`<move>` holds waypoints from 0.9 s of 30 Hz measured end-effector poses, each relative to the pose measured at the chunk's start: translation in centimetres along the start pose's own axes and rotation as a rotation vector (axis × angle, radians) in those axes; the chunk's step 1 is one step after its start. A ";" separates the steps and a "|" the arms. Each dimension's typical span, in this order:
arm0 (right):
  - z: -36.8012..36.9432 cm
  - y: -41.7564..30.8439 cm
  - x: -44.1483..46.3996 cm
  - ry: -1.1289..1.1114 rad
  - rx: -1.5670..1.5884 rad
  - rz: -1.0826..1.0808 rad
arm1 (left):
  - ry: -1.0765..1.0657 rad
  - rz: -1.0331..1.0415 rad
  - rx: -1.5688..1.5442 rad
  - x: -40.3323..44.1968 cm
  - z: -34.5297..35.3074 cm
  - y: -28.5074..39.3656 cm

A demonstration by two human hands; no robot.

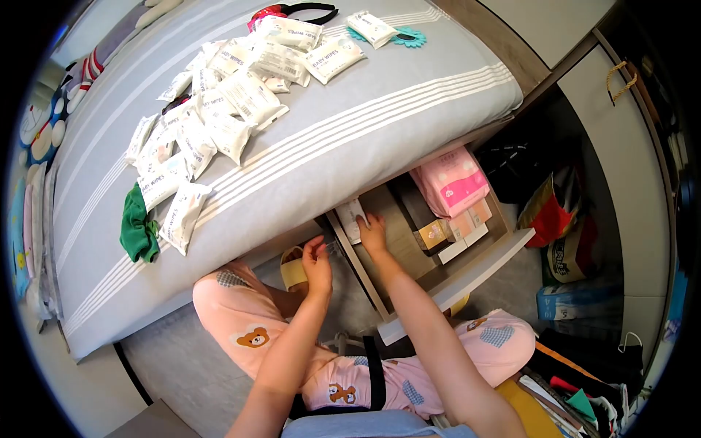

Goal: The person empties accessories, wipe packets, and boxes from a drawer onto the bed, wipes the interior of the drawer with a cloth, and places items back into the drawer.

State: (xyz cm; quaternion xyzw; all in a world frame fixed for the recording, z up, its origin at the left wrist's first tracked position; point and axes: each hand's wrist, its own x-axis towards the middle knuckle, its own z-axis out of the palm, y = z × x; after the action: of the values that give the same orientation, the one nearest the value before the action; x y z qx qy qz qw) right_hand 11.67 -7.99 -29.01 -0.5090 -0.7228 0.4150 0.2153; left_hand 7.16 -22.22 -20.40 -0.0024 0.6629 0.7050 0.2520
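Observation:
An open drawer (394, 252) juts out from under the bed. Inside it, along the left side, lies a white pack (350, 220), and my right hand (372, 232) touches its right edge with the fingers partly spread. My left hand (317, 264) is outside the drawer, to its left, fingers curled loosely with nothing visible in them. A pink package (451, 182) and small boxes (467, 223) stand at the drawer's right side. On the bed is a pile of white baby wipes packs (248, 98).
The striped bed (328, 139) carries a green cloth (137, 223), a black headband (310, 10) and a teal item (409, 38). Bags (551, 212) and a blue pack (569, 301) sit right of the drawer. Folded clothes (584, 372) are at the lower right.

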 end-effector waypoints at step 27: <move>-2.8 -1.6 1.2 -0.319 0.379 0.184 | 0.052 -0.047 -0.067 -0.5 0.3 1.4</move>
State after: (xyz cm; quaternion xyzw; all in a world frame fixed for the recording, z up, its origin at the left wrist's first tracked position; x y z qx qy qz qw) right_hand 12.37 -6.07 -26.24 -0.4513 -0.6077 0.6356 0.1515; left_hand 7.20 -22.06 -18.92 -0.0446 0.6450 0.7204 0.2511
